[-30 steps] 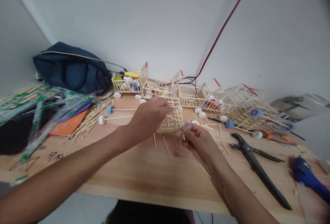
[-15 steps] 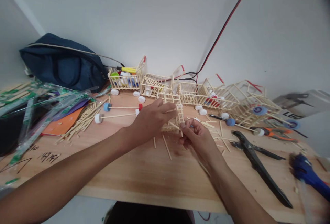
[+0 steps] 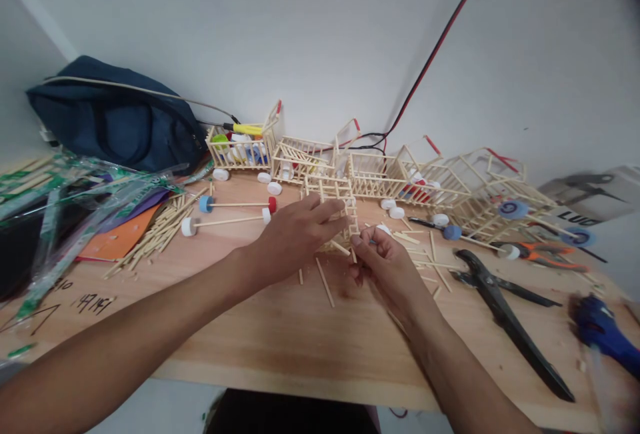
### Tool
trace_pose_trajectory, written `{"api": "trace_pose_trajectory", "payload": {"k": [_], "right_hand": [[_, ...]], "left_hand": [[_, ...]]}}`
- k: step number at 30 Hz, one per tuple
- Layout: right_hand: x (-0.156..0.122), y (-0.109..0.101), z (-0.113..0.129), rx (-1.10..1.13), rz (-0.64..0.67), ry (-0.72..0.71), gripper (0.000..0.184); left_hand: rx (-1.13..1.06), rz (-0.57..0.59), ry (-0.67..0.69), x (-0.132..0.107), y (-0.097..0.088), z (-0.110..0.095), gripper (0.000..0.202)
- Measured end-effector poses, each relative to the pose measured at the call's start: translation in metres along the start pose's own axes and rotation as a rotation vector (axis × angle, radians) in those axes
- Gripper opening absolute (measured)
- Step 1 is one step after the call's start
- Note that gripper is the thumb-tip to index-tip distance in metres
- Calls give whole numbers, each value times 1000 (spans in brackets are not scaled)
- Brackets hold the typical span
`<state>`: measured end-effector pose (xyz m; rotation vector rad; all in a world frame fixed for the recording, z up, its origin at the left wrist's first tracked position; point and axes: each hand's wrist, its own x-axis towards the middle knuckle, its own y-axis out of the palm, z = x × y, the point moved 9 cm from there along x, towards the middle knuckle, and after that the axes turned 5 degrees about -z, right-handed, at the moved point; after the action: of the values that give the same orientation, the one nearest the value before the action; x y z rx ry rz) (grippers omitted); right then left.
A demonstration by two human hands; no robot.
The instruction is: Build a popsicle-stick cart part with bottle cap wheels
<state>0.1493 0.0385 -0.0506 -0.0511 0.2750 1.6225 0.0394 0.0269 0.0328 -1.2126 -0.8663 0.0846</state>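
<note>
A small frame of wooden sticks (image 3: 327,187) sits at the middle of the table, between my hands. My left hand (image 3: 300,234) reaches over it from the left with bent fingers, closed on its upper part; the fingertips are partly hidden. My right hand (image 3: 390,264) pinches the frame's near right corner between thumb and fingers. A short stick (image 3: 340,247) juts from the frame toward my right thumb. Two loose sticks, one of them a thin stick (image 3: 325,282), lie on the wood just in front.
Behind stand several stick carts, such as a cart (image 3: 240,151) with bottle caps inside. Left are cap-wheeled axles (image 3: 230,222), a stick pile (image 3: 155,237) and a blue bag (image 3: 125,127). Right lie a black cutter (image 3: 515,327), orange-handled pliers (image 3: 547,255) and a blue glue gun (image 3: 605,334).
The view has shifted slightly. My left hand has moved a little to the right over the frame, its fingers lower. My right hand keeps its pinch at the corner.
</note>
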Motion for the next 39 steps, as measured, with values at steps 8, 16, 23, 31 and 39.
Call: {"api": "trace_pose_trajectory", "payload": {"k": [8, 16, 23, 31, 39], "right_hand": [[-7, -2, -6, 37, 37, 12, 38], [-12, -7, -16, 17, 51, 102, 37], [-13, -5, -18, 36, 93, 111, 34], [-14, -4, -14, 65, 93, 101, 31], [-9, -5, -16, 98, 29, 118, 33]], "left_hand": [[24, -25, -8, 0, -1, 0, 31], [38, -19, 0, 0, 2, 1, 33], [45, -30, 28, 0, 0, -2, 32], [102, -38, 70, 2, -2, -4, 31], [96, -57, 102, 3, -5, -7, 29]]}}
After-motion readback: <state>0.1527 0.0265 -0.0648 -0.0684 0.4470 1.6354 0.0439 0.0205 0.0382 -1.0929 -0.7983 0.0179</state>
